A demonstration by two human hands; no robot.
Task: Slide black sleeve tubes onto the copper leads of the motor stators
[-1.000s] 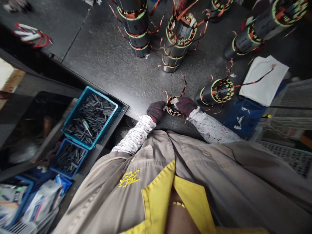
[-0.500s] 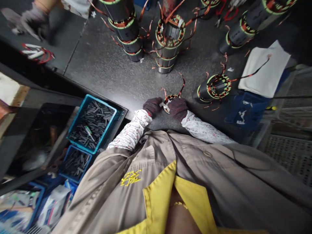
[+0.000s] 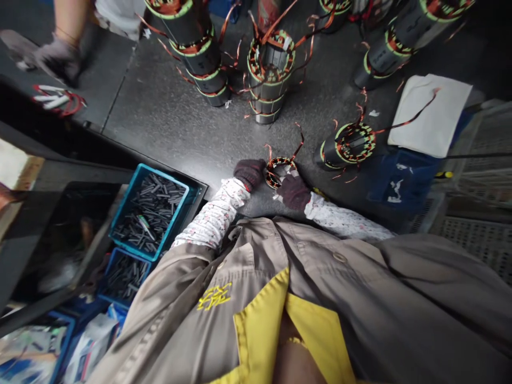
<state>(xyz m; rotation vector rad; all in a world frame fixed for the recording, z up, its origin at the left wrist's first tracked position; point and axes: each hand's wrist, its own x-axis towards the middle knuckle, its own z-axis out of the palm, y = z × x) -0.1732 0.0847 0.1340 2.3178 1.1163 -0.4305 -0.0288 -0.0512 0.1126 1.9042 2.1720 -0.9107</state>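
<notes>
A small wire-wound motor stator (image 3: 273, 174) stands on the dark table close to my body, with copper leads rising from its rim. My left hand (image 3: 248, 175), in a dark knitted glove, is closed against the stator's left side, its fingertips hidden. On the lower right rim is my right hand (image 3: 295, 191), in the same kind of glove, its fingers curled over the edge. Pale tips or wrappings show at its fingers; I cannot tell which. Beyond my right hand, a larger stator (image 3: 340, 148) lies tilted with its leads spread.
Stacked stators (image 3: 269, 101) stand at the back. Left are a teal bin (image 3: 134, 184) and a blue bin (image 3: 104, 282) of dark strips. A white sheet (image 3: 430, 114) lies right, over a blue container (image 3: 414, 184). A co-worker's gloved hand (image 3: 60, 58) is at upper left near red-white leads (image 3: 60, 100).
My right hand has drawn back toward the lower right, uncovering more of the small stator's opening. My left hand stays at its side. The whole view has shifted slightly.
</notes>
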